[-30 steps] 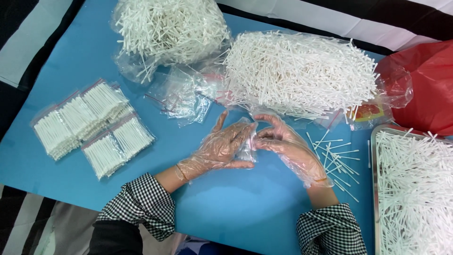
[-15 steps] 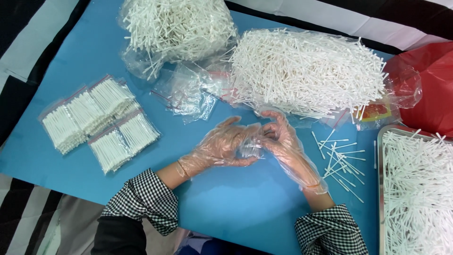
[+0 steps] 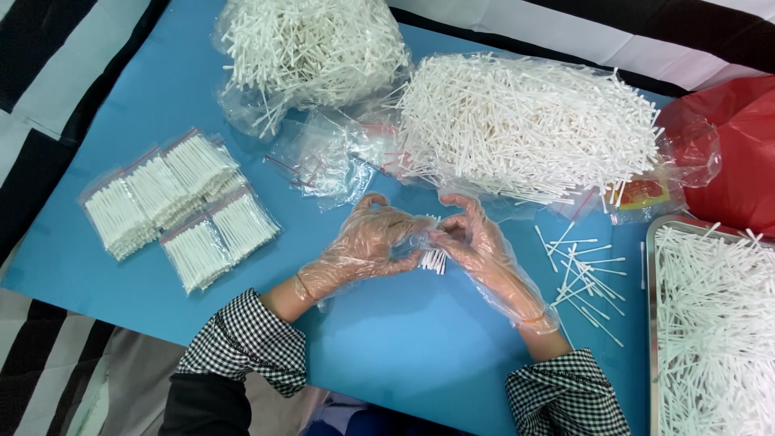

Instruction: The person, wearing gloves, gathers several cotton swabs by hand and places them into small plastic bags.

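Both of my hands wear loose clear plastic gloves and meet over the blue table cover point(image 3: 404, 355). My left hand point(image 3: 367, 246) and my right hand point(image 3: 476, 246) together grip a small clear bag of white cotton swabs point(image 3: 433, 257); swab ends stick out below the fingers. Most of the bag is hidden by my fingers. Several loose swabs point(image 3: 583, 274) lie just right of my right hand.
Several filled small swab bags point(image 3: 182, 206) lie at the left. Empty clear bags point(image 3: 323, 161) sit above my hands. Two big open bags heaped with swabs point(image 3: 315, 44) point(image 3: 529, 125) are at the back. A metal tray of swabs point(image 3: 714, 323) and a red bag point(image 3: 739, 153) stand at the right.
My hands have closed together around the small bag, fingertips now touching at the top. The view has shifted slightly; the piles and bags stay in place.
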